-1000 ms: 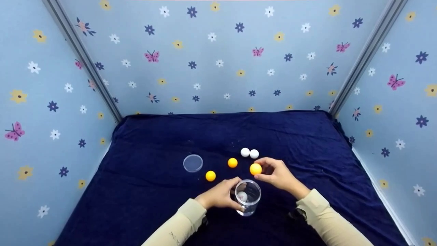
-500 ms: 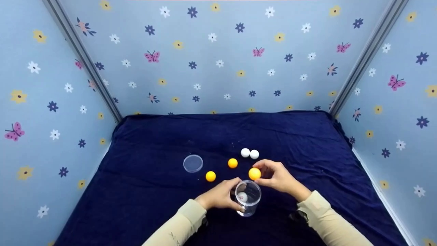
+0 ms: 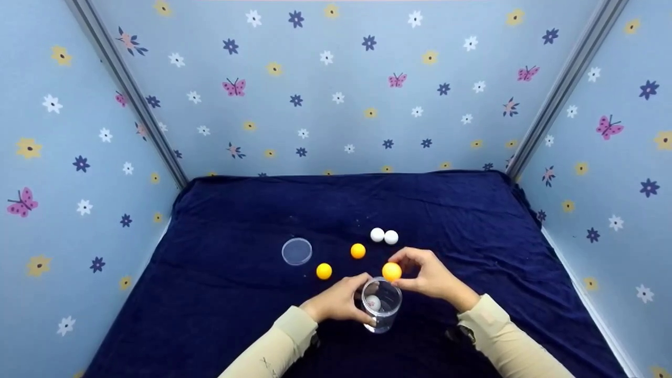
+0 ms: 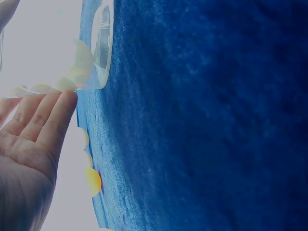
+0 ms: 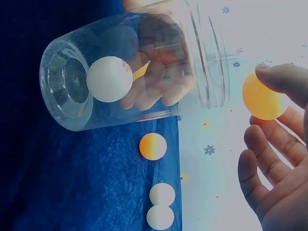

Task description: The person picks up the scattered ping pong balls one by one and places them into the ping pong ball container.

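A person's left grip [image 3: 338, 300] holds a clear jar [image 3: 389, 317], one white ball [image 5: 109, 79] inside, while the right grip [image 3: 433, 275] pinches an orange ball [image 3: 391, 272] just above its mouth. Filling looks barely begun: two more orange balls [image 3: 358, 251] and two white ones [image 3: 377, 234] wait on the blue cloth [image 3: 236, 278] (a clear disc [image 3: 297, 251], likely the lid, lies there too).

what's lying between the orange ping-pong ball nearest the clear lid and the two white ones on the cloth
Another orange ping-pong ball lies between them, as the head view shows.
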The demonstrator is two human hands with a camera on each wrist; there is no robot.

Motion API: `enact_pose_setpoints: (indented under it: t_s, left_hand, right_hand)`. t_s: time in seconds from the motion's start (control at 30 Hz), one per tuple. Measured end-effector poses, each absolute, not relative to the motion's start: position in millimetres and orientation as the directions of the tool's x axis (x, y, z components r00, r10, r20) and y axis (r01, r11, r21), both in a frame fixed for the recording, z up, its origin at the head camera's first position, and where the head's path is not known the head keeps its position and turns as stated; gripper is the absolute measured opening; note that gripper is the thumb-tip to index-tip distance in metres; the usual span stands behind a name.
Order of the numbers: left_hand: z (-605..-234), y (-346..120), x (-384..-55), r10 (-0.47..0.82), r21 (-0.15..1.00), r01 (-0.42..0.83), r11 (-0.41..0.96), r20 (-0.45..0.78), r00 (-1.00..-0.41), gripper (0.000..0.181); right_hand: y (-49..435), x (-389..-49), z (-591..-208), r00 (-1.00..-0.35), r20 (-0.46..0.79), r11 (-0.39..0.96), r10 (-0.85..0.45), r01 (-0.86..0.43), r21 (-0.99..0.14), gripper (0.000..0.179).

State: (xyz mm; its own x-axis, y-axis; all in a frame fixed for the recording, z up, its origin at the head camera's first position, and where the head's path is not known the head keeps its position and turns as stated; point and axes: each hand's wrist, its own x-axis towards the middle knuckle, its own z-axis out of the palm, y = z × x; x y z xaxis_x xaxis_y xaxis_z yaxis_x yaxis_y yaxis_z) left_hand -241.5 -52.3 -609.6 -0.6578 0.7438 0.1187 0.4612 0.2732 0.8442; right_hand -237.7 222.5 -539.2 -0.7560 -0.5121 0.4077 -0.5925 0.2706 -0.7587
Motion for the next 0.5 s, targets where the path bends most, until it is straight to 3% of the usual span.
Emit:
enact_pose_setpoints:
  t_s: [0.5]
  left_hand:
    - [-608.7, -51.6, -242.1, 0.747, 0.826, 0.485, 0.288, 0.123, -0.654, 0.073]
  right_hand:
    - [222.2, -234.2, -541.9, -0.676, 0.469, 0.17, -0.569, -0.654, -0.737, 0.043]
